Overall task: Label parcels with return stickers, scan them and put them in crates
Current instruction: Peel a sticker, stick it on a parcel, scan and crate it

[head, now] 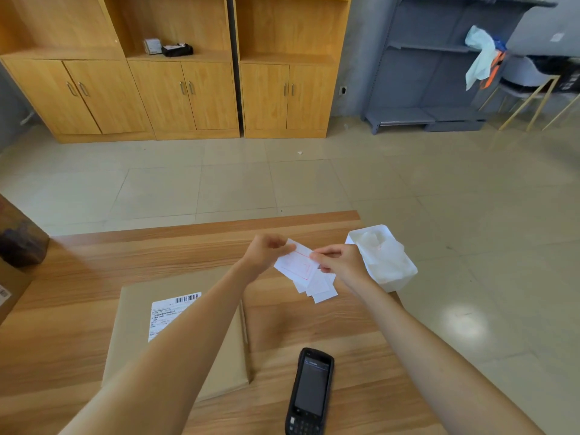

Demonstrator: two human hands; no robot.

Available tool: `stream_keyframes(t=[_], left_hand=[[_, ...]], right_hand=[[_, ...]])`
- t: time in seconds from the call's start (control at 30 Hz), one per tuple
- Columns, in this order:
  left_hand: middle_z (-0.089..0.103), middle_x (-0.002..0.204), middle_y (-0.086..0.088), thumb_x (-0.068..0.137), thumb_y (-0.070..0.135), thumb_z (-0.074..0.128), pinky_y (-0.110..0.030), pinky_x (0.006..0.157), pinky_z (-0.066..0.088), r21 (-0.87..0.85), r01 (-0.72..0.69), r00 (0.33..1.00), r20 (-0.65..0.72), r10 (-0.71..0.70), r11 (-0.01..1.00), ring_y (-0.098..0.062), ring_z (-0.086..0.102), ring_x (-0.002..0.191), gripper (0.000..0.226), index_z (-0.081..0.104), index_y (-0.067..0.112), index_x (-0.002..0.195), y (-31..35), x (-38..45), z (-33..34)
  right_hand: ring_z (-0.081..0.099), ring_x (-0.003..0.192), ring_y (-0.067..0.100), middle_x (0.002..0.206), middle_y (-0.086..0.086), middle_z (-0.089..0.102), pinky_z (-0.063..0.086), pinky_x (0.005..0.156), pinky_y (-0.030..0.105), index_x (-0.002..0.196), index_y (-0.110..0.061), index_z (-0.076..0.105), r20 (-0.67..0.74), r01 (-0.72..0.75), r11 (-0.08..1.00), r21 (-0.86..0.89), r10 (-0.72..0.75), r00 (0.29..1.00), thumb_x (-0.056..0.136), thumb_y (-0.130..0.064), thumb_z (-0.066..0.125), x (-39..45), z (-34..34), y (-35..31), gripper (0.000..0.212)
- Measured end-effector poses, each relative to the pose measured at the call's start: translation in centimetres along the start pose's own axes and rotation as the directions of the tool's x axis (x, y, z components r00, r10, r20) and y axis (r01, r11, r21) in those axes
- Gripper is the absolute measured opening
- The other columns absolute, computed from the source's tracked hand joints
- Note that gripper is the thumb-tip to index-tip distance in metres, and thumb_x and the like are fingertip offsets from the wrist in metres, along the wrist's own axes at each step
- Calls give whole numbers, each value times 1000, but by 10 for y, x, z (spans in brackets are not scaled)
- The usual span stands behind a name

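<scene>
Nearest the person, a handheld scanner (309, 392) lies face up on the wooden table (361, 334), untouched; just left of it sits a flat brown parcel (131, 312) with a shipping label (169, 312) on top, partly hidden under the left forearm.

Beyond these, both hands work a return sticker (298, 262) held above the table; the left hand (266, 251) pinches its far corner with curled fingers, and the right hand (337, 262) pinches the opposite edge, seemingly to peel it from its backing; a small heap of loose sticker sheets (320, 287) lies just beneath. A white plastic tub (386, 255) stands beside the right hand at the table's edge.

The risks, as I judge them: the sticker may tear or fold onto itself if the two pinches pull unevenly; it could cling to the fingers; placed carelessly, it might cover the barcode (187, 298) and spoil the scan; a stray elbow could nudge the scanner toward the near edge. No crate is plainly visible; farther off stand wooden cabinets (188, 95) and grey shelving (423, 73).
</scene>
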State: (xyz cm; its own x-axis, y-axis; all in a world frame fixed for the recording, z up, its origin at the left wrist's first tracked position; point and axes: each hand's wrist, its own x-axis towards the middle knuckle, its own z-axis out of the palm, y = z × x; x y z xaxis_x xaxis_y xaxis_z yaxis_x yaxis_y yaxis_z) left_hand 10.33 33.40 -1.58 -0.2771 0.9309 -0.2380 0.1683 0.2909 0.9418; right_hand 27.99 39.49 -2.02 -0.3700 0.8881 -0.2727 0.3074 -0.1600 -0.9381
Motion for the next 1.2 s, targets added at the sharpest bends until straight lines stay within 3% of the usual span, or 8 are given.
stream_keyframes(t=[0.17,0.3,0.57,0.73,0.87,0.93,1.07,1.2], left_hand=[[58,69,2,94,10,58,-11,50,36,42,16,1000,5,-16,999,4,50,52,14,68,5,86,0,13,14],[60,81,-5,96,9,53,-15,54,36,128,27,1000,4,-27,991,-10,51,68,21,69,-5,95,-4,22,17],[62,75,-1,88,-5,60,-19,60,48,116,156,984,66,-164,981,-14,58,72,19,65,5,103,-22,42,26],[66,81,-4,89,-3,54,-26,68,53,168,205,972,80,-221,964,-12,64,66,20,65,6,103,-37,55,32],[65,89,-5,89,-2,55,-23,65,49,177,256,958,86,-274,950,-11,62,66,19,63,8,102,-48,63,37],[64,90,-3,90,-1,56,-22,63,48,180,277,952,84,-295,944,-10,61,66,18,63,8,103,-52,66,38],[64,93,-3,90,0,54,-20,60,47,188,304,945,63,-320,934,-10,61,66,17,63,8,103,-59,76,36],[64,95,-4,90,-2,53,-15,55,45,252,280,955,28,-296,926,-10,59,64,19,65,4,103,-64,86,34]], right_hand=[[65,78,12,90,3,72,53,67,20,94,-1,71,2,-30,999,-37,30,1000,83,-16,74,14,-10,6,19],[66,71,6,83,0,71,50,65,14,95,-11,71,155,-54,991,-121,73,985,93,-17,63,22,-18,10,11],[61,53,6,64,2,65,43,57,19,74,-8,61,22,-149,962,-227,158,987,87,-20,68,36,-21,39,19],[56,54,7,73,-4,60,45,62,18,87,-2,72,39,-165,917,-363,192,981,89,-5,58,46,-35,62,14],[39,56,18,56,5,41,28,56,27,51,-9,44,45,-201,805,-558,272,961,87,-4,56,52,-44,86,38],[50,62,27,67,22,59,30,61,28,62,7,58,30,-235,749,-620,322,946,84,-10,63,54,-47,100,28],[65,89,26,93,14,70,49,73,35,88,5,68,73,-183,649,-739,346,935,87,-15,63,62,-44,108,21],[40,60,14,61,-3,38,24,51,24,58,-17,32,71,-131,591,-796,307,949,87,-13,58,75,-33,107,39]])
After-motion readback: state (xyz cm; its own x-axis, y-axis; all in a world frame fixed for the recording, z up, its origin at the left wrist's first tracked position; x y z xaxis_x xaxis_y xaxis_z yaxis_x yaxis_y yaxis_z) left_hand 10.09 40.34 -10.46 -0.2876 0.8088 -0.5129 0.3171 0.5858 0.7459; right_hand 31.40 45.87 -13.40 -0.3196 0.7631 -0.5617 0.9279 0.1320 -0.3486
